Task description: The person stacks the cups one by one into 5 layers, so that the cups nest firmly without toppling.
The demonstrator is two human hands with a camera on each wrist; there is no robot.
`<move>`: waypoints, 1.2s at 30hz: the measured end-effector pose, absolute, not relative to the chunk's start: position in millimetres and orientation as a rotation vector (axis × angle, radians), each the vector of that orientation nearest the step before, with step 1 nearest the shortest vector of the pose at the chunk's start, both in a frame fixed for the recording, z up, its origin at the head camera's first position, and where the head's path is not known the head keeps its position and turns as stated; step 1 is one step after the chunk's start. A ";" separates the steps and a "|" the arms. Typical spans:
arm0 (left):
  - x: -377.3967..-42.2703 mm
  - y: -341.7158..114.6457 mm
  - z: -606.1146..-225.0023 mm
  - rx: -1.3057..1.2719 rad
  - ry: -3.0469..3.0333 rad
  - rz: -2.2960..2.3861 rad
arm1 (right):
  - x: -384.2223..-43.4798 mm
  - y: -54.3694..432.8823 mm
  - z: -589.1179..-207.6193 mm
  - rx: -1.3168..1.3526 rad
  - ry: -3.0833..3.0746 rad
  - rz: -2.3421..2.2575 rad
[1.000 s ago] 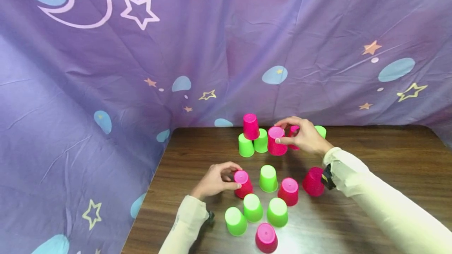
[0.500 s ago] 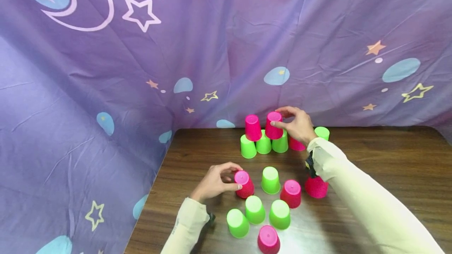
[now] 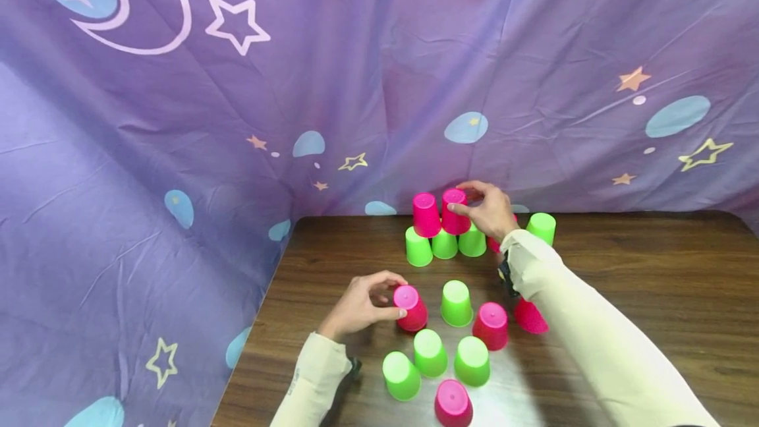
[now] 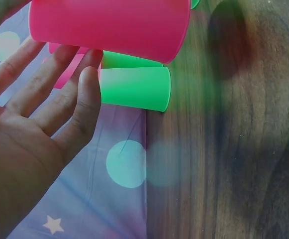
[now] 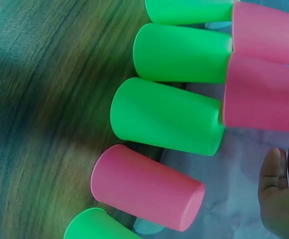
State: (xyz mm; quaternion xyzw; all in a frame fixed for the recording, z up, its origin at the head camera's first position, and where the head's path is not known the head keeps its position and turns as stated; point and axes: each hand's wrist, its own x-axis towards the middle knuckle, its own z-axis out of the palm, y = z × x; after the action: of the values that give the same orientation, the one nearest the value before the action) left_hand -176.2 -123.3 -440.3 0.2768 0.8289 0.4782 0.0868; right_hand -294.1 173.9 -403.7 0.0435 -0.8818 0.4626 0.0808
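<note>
At the back of the table, my right hand point(image 3: 489, 211) pinches an upside-down pink cup point(image 3: 454, 211) between thumb and fingers. It sits on two green cups point(image 5: 166, 114), next to another raised pink cup point(image 3: 427, 215). In the right wrist view, the held cup point(image 5: 266, 94) bridges the green ones and the hand's fingers are beside it. Nearer the front, my left hand point(image 3: 363, 305) holds a second upside-down pink cup point(image 3: 410, 308), thumb in front and fingers behind. The left wrist view has that cup point(image 4: 109, 27) along the fingers; its top end is cut off.
The back row continues right with a pink cup point(image 5: 146, 186), partly hidden by my right hand, and a green cup point(image 3: 541, 229). Several green and pink cups, such as a green cup point(image 3: 456, 304) and a pink cup point(image 3: 454, 403), stand in front. A purple curtain point(image 3: 379, 84) hangs behind the wooden table point(image 3: 640, 269).
My right hand has lifted its pink cup from in front of the back row onto two green cups, then shifted it left against the other raised pink cup. The left hand has stayed put.
</note>
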 end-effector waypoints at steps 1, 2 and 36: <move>-175.9 -123.5 -439.8 0.823 2.472 1.424 | -294.3 173.9 -403.6 0.127 -2.638 1.379; -175.6 -123.8 -439.5 0.819 2.473 1.425 | -294.3 174.0 -403.4 0.127 -2.637 1.377; -183.5 -114.5 -419.6 0.914 2.486 1.438 | -290.9 192.7 -391.3 0.131 -2.686 1.401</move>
State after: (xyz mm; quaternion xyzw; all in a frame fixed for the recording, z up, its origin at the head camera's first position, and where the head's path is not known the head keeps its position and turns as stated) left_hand -183.5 -114.5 -419.6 0.3026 0.8232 0.4761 0.0641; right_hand -290.9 192.7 -391.3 0.0432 -0.8845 0.4613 0.0547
